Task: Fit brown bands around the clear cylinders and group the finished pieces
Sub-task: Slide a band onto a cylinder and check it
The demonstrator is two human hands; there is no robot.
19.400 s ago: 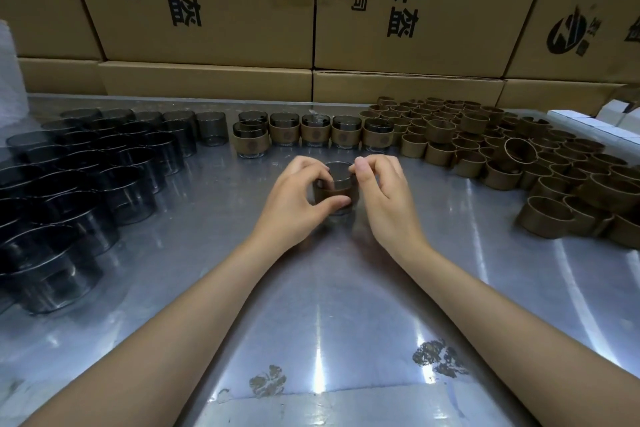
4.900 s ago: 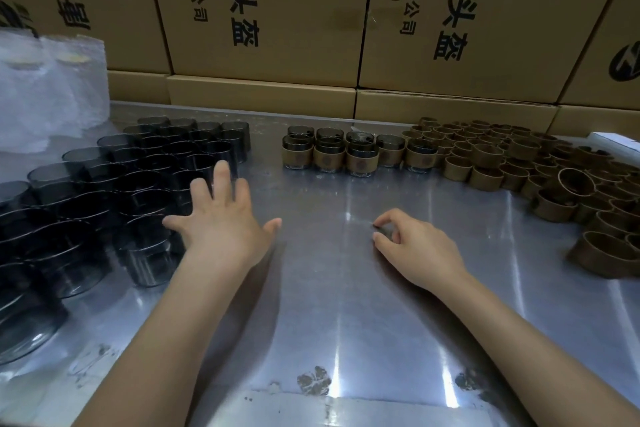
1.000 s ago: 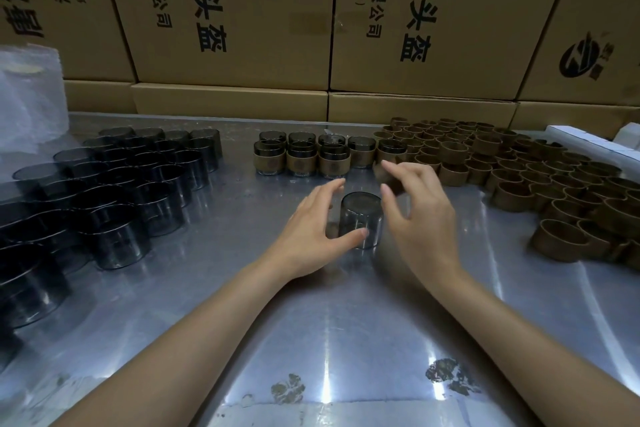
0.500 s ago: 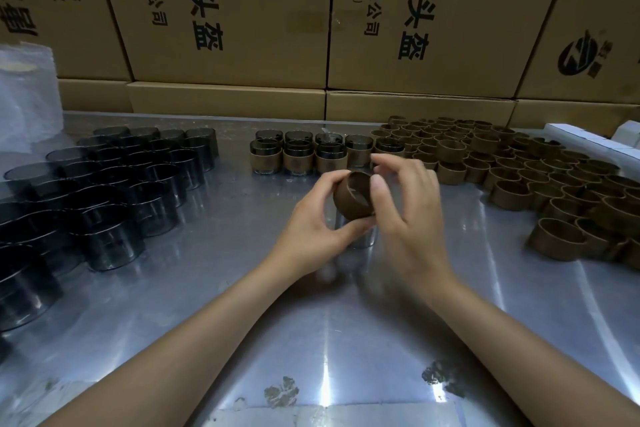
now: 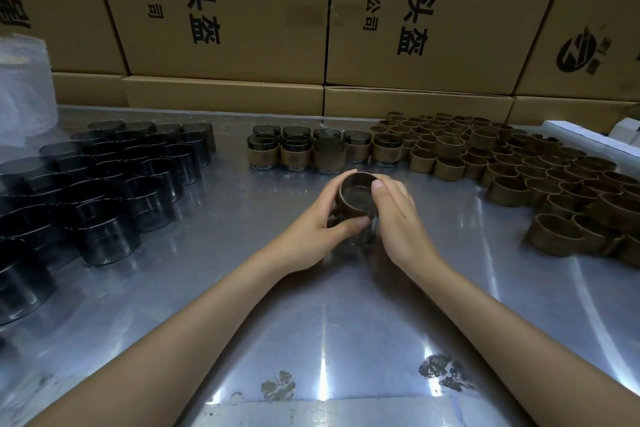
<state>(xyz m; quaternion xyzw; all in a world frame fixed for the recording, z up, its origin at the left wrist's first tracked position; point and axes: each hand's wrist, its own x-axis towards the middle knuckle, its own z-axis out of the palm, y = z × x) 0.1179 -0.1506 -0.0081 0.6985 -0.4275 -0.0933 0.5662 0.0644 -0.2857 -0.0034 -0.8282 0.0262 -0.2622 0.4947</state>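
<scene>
A clear smoky cylinder (image 5: 363, 236) stands on the steel table (image 5: 311, 322) at the centre, with a brown band (image 5: 353, 204) sitting round its top. My left hand (image 5: 311, 229) grips the band and cylinder from the left, thumb across the front. My right hand (image 5: 398, 218) holds them from the right, thumb on the band's rim. Several bare cylinders (image 5: 104, 184) crowd the left side. Finished banded pieces (image 5: 311, 152) stand in a row at the back centre. Loose brown bands (image 5: 519, 166) lie heaped on the right.
Stacked cardboard boxes (image 5: 225, 10) with printed characters wall off the back of the table. A white wrapped bundle (image 5: 20, 90) stands at the far left, and white boxes (image 5: 595, 139) sit at the far right. Dark stains (image 5: 440, 371) mark the table's near part.
Half a second ago the band was tilted above the cylinder between my fingers; now it sits level round the cylinder's top and both hands have dropped lower around it.
</scene>
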